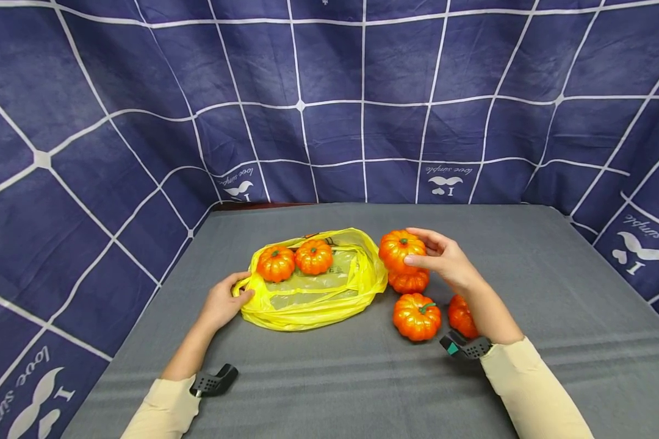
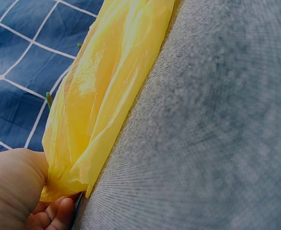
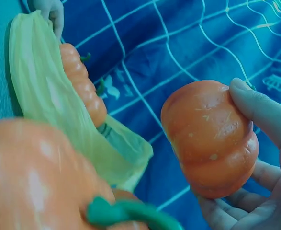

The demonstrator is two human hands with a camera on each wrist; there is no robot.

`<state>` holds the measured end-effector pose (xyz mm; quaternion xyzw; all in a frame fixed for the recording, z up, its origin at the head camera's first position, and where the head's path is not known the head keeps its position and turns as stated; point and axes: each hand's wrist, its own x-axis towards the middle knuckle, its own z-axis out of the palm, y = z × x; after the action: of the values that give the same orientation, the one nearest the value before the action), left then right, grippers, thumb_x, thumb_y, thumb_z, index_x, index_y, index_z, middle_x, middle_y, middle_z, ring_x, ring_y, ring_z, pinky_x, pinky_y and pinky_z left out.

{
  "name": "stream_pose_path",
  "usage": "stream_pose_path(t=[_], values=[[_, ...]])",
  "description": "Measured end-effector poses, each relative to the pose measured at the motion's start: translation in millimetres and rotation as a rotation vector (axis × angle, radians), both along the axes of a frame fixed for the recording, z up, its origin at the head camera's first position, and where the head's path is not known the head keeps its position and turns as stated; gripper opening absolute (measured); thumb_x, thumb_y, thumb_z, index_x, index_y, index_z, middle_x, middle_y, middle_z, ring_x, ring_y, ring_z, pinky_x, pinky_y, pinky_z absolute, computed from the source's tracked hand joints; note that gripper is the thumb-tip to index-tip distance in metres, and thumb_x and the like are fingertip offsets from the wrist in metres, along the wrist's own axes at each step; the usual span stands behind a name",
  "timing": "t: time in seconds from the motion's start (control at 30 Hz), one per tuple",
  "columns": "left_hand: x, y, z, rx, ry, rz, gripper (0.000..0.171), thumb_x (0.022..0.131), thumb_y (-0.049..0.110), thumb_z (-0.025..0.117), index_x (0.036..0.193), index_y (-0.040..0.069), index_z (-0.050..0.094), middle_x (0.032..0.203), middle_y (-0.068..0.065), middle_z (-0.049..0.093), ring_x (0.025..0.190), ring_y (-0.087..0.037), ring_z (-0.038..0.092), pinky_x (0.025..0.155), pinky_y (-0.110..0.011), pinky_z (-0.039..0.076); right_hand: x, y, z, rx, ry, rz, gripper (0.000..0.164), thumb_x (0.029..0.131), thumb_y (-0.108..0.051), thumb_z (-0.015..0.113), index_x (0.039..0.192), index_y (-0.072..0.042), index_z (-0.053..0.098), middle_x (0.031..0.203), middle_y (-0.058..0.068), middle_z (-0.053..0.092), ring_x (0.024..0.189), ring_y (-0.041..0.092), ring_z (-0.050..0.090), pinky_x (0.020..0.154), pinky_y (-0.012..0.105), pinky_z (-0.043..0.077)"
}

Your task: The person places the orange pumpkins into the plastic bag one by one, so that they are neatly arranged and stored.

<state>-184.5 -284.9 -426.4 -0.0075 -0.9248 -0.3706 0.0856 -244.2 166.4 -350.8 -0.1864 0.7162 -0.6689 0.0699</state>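
Note:
A yellow plastic bag (image 1: 302, 318) lies with its mouth spread wide on the grey table. Two small orange pumpkins, one on the left (image 1: 276, 263) and one beside it (image 1: 314, 256), sit inside toward the back. My left hand (image 1: 223, 300) pinches the bag's left rim between thumb and fingers, as the left wrist view also shows. Just past the bag's right edge, my right hand (image 1: 446, 259) grips another pumpkin (image 3: 209, 139) between thumb and fingers, raised above the table. Below it is a further pumpkin (image 1: 409, 282), partly covered by the held one.
One pumpkin with a green stem (image 1: 416, 317) rests on the grey table (image 1: 329, 384) right of the bag. Another pumpkin (image 1: 461, 317) is partly hidden behind my right wrist. A blue curtain with white grid lines (image 1: 329, 134) hangs around the back and sides.

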Motion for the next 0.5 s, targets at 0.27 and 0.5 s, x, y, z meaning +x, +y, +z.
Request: stream_pose_path(t=[0.27,0.5], values=[[-1.1,0,-1.7,0.003,0.0,-0.001,0.044,0.092,0.009,0.064,0.132,-0.006,0.054,0.131,-0.03,0.053,0.122,-0.046,0.048,0.101,-0.056,0.037,-4.3,-27,2.5,-0.032,-0.045,0.028,0.063,0.083,0.001,0.07,0.141,0.005,0.044,0.123,0.008,0.059,0.1,0.014,0.063,0.083,0.027,0.053],[-0.5,0,-0.6,0.008,-0.005,0.002,0.045,0.092,0.009,0.064,0.132,-0.006,0.053,0.132,-0.03,0.053,0.122,-0.045,0.047,0.101,-0.056,0.037,-7.3,-47,4.5,-0.019,-0.069,0.0,0.063,0.083,-0.001,0.072,0.141,0.002,0.047,0.129,0.016,0.056,0.101,0.016,0.062,0.084,0.027,0.053]])
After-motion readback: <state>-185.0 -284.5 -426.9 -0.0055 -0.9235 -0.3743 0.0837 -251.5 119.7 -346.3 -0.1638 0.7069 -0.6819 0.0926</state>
